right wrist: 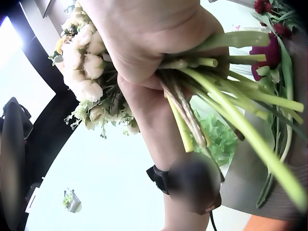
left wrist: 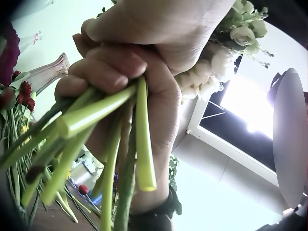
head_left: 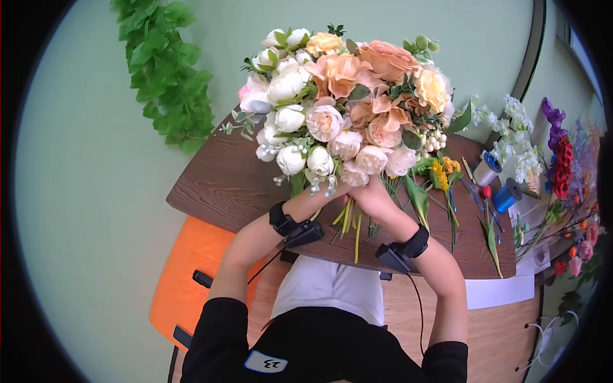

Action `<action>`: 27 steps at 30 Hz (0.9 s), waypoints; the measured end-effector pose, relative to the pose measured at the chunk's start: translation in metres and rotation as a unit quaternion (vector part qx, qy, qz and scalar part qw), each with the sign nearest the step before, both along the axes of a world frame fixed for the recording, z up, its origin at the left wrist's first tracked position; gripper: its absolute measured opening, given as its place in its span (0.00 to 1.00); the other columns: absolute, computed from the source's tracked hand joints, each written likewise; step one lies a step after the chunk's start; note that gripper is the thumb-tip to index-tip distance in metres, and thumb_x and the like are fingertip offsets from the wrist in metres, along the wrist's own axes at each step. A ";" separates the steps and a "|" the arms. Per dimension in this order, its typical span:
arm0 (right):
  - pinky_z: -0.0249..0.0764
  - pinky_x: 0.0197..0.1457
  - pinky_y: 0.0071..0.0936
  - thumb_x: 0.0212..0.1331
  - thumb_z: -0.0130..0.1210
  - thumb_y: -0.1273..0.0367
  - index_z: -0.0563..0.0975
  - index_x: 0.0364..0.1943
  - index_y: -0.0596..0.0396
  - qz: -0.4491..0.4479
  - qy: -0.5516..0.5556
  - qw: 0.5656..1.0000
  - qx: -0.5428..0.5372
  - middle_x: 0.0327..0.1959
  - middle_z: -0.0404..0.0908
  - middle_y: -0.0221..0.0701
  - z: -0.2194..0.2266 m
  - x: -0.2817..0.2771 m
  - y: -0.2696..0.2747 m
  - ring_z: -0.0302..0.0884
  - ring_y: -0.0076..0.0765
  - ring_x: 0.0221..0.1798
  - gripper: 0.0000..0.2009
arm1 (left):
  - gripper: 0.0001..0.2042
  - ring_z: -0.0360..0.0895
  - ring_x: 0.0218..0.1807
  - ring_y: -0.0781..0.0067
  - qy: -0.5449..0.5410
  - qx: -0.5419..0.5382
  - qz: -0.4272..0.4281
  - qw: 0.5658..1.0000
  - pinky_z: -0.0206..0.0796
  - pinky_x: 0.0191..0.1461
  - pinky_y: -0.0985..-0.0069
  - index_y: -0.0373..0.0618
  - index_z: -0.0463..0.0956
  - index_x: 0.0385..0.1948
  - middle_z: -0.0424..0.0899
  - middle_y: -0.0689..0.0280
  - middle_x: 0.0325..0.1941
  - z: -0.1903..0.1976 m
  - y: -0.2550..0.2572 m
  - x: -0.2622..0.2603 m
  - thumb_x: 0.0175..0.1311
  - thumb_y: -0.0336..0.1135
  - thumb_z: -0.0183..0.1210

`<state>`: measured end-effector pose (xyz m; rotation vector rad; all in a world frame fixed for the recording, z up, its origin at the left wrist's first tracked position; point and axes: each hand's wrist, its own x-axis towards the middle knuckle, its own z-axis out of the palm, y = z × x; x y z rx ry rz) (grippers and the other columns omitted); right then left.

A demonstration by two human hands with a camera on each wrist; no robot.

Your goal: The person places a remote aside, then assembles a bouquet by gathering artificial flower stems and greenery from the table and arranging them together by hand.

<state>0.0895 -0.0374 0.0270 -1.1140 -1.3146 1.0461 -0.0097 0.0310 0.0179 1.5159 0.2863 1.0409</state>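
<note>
A large bouquet (head_left: 357,108) of white, blush and peach artificial flowers is held up over the table, heads tilted away from my body. Both hands meet just under the blooms: my left hand (head_left: 338,190) and my right hand (head_left: 372,195) grip the bundled stems, one hand overlapping the other. In the left wrist view, curled fingers (left wrist: 108,70) wrap the bundle. Cut green stem ends (left wrist: 147,159) fan out below the grip at uneven lengths. The right wrist view shows the stems (right wrist: 231,115) spreading past the palm. The blooms partly hide both hands from above.
On the dark wooden table (head_left: 217,185), loose yellow flowers (head_left: 440,175), a red tulip (head_left: 488,210), a silver ribbon spool (head_left: 488,167) and a blue spool (head_left: 507,195) lie to the right. More flowers (head_left: 562,166) stand beyond. An orange seat (head_left: 191,274) is at the left.
</note>
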 end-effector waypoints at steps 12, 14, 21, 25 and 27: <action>0.61 0.17 0.21 0.42 0.46 0.78 0.69 0.26 0.64 -0.087 -0.053 0.993 0.053 0.15 0.70 0.31 0.007 -0.004 0.000 0.66 0.24 0.14 0.04 | 0.12 0.68 0.36 0.81 0.022 0.001 -0.012 1.000 0.63 0.34 0.83 0.42 0.68 0.42 0.72 0.68 0.36 -0.014 0.015 0.006 0.57 0.34 0.51; 0.61 0.16 0.20 0.44 0.45 0.77 0.68 0.25 0.62 -0.025 -0.066 0.996 0.056 0.15 0.68 0.29 0.017 -0.001 -0.004 0.65 0.23 0.14 0.03 | 0.16 0.67 0.42 0.77 0.155 0.118 -0.016 0.981 0.63 0.41 0.79 0.42 0.66 0.46 0.72 0.66 0.42 -0.018 0.038 -0.004 0.55 0.33 0.52; 0.60 0.15 0.18 0.50 0.48 0.75 0.67 0.29 0.59 0.103 -0.026 0.994 0.032 0.14 0.65 0.26 0.023 0.001 -0.004 0.62 0.21 0.13 0.04 | 0.22 0.64 0.53 0.73 -0.020 0.116 -0.005 0.993 0.58 0.56 0.76 0.45 0.58 0.52 0.65 0.64 0.53 -0.075 0.071 -0.015 0.55 0.30 0.52; 0.56 0.13 0.17 0.48 0.52 0.72 0.68 0.34 0.58 0.040 -0.011 0.999 -0.024 0.15 0.67 0.25 0.020 -0.004 -0.002 0.58 0.18 0.10 0.09 | 0.23 0.63 0.54 0.72 -0.144 -0.127 -0.178 0.965 0.57 0.57 0.75 0.45 0.57 0.53 0.64 0.63 0.53 -0.014 0.022 -0.021 0.55 0.29 0.53; 0.62 0.18 0.18 0.46 0.52 0.72 0.68 0.39 0.60 0.009 -0.078 0.996 -0.030 0.21 0.71 0.28 0.027 -0.005 -0.007 0.65 0.20 0.16 0.14 | 0.20 0.68 0.44 0.74 -0.119 -0.177 -0.075 0.974 0.64 0.47 0.75 0.47 0.65 0.44 0.70 0.68 0.42 0.021 -0.011 -0.016 0.47 0.27 0.59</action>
